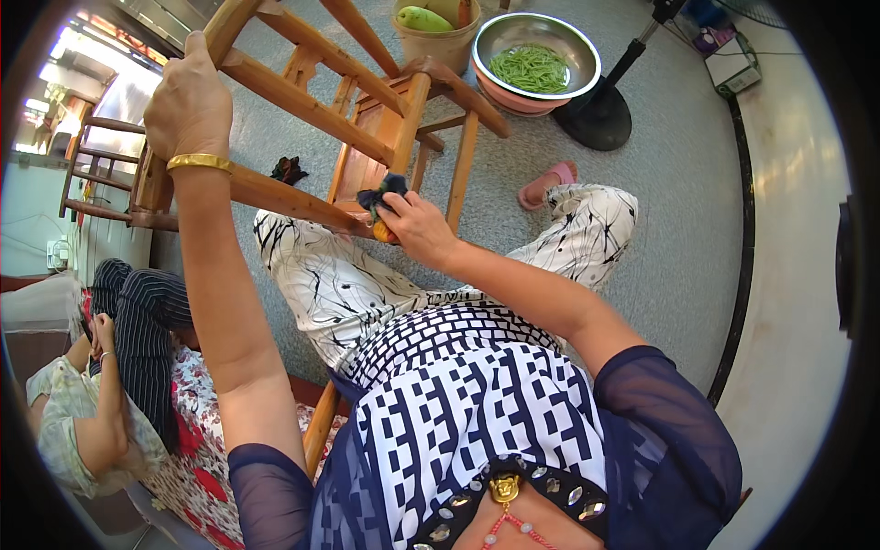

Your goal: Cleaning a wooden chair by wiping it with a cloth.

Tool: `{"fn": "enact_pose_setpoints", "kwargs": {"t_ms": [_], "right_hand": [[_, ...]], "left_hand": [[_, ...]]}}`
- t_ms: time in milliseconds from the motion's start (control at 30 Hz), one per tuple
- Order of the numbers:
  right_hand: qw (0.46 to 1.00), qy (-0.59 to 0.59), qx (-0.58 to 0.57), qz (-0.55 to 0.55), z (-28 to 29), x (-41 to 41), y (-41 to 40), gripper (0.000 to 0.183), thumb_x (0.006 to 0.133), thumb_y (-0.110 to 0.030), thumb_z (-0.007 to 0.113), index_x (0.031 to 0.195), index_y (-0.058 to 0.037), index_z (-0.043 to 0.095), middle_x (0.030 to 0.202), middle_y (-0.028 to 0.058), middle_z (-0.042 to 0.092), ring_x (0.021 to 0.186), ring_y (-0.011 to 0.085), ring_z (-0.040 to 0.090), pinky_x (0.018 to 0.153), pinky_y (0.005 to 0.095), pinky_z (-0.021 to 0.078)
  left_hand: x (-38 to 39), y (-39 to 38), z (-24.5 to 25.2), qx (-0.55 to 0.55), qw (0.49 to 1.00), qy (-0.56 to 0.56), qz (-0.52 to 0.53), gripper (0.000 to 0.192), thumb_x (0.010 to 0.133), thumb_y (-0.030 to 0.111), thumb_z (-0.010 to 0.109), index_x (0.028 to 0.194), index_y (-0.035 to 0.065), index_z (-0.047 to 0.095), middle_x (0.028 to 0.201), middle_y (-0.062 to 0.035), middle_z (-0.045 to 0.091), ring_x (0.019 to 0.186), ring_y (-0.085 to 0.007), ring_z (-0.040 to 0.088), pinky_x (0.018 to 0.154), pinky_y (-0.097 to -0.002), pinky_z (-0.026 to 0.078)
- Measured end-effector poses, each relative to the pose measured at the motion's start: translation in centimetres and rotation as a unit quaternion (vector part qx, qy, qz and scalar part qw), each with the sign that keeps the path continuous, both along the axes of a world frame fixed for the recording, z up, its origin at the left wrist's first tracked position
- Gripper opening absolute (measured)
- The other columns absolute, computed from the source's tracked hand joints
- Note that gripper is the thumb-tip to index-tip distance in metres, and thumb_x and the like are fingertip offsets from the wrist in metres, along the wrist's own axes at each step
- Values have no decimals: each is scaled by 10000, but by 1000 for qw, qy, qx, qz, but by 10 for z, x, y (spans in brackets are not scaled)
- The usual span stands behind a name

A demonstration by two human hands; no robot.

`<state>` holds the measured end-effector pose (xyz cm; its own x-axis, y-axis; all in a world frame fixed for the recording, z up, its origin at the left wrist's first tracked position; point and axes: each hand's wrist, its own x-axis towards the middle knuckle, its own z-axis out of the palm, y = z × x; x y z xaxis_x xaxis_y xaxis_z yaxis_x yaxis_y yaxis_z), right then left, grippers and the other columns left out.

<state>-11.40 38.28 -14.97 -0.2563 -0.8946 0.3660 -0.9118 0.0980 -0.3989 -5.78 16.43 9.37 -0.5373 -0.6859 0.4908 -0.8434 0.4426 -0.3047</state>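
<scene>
A tipped wooden chair [309,113] with orange-brown posts and rails lies before my spread knees. My left hand [189,103], raised at the upper left, is closed around the end of one of its posts. Lower down, my right hand [423,230] holds a crumpled dark blue and orange cloth [388,196] against the chair frame, where rails meet near my left knee. The chair's flat wooden panel [368,130] shows behind the rails. My fingers and the cloth hide part of the joint.
A steel bowl [584,48] of green beans [529,69] rests on a pink basin [502,100]. Beside it are a bucket [436,51] holding a green gourd [423,19] and a black round stand base [595,117]. A dark rag [289,170] lies on the floor. Another person [103,405] sits at left.
</scene>
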Motion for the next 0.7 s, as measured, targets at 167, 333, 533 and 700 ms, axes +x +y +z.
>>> {"fn": "enact_pose_setpoints", "kwargs": {"t_ms": [167, 333, 533, 700], "right_hand": [[993, 14, 118, 10, 9, -28, -39, 156, 741, -141, 614, 858, -47, 655, 972, 83, 561, 925, 276, 555, 683, 365, 508], [990, -41, 116, 63, 12, 0, -26, 99, 755, -136, 600, 809, -64, 643, 950, 84, 572, 946, 278, 563, 709, 371, 512], [966, -253, -39, 42, -33, -42, 23, 100, 691, -49, 637, 781, -65, 596, 872, 106, 561, 844, 306, 569, 728, 400, 471], [992, -62, 30, -101, -61, -180, -8, 74, 736, -94, 622, 808, -95, 604, 924, 93, 564, 898, 314, 560, 753, 408, 482]], "left_hand": [[-8, 12, 6, 13, 1000, -9, -8, 275, 912, 137, 423, 1183, 151, 469, 948, -150, 637, 843, -330, 664, 691, -433, 545], [-2, -6, 0, 20, 1000, -14, 6, 298, 922, 135, 393, 1213, 170, 446, 957, -158, 637, 874, -344, 651, 710, -441, 540], [4, -20, -2, 20, 999, -23, 25, 325, 920, 172, 422, 1244, 196, 438, 961, -141, 638, 871, -335, 653, 700, -447, 540], [-1, -17, -5, 11, 999, -29, 15, 326, 912, 174, 450, 1237, 194, 443, 967, -138, 636, 871, -335, 652, 701, -459, 538]]}}
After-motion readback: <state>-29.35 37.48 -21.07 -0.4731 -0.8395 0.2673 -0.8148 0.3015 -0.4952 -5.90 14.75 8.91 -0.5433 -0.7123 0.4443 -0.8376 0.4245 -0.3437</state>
